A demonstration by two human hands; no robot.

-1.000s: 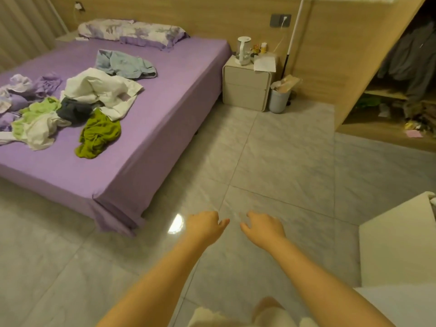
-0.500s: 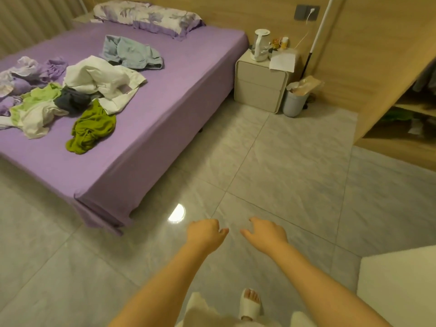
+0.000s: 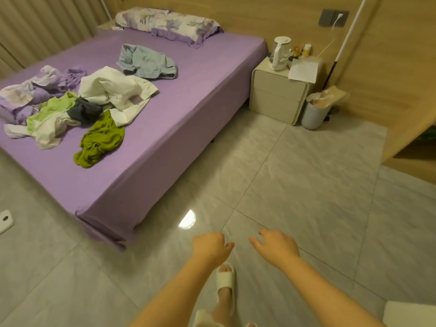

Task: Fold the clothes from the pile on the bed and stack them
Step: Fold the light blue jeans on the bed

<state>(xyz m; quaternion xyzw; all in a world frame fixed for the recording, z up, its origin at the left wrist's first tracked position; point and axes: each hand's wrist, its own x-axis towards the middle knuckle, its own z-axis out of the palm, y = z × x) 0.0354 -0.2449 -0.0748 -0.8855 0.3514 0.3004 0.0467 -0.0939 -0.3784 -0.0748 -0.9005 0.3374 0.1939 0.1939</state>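
Standing on the floor, the person holds out both hands with nothing in them. The left hand [image 3: 210, 249] is loosely curled, the right hand [image 3: 277, 246] relaxed. The pile of clothes [image 3: 80, 107] lies far ahead-left on the bed [image 3: 188, 109], nearer the left hand.

A home bedroom: a purple-sheeted bed [image 3: 179, 128] with a floral pillow [image 3: 169, 24], a bedside cabinet [image 3: 276, 97] carrying a kettle [image 3: 279, 54], tiled floor [image 3: 306, 185].
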